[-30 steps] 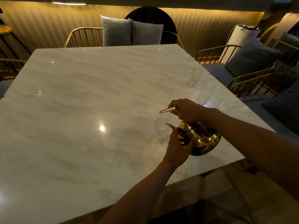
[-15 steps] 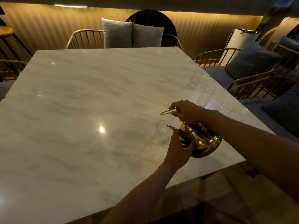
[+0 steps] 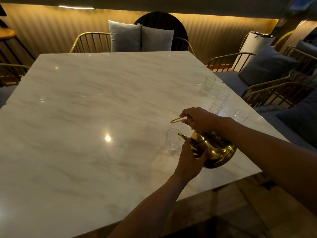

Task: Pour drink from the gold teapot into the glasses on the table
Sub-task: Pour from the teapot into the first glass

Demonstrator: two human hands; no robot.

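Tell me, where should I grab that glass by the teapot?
Grip the glass around its side wall, coming from the left. It stands upright with its mouth open, and the teapot spout sits at its right rim, with the left hand just beside it, so that side is crowded.

Glossy gold metal teapot (image 3: 217,150), clear glass tumbler (image 3: 172,140), polished marble table (image 3: 85,117).

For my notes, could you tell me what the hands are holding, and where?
Both hold the teapot: right hand grips its handle, left hand steadies the body near the spout.
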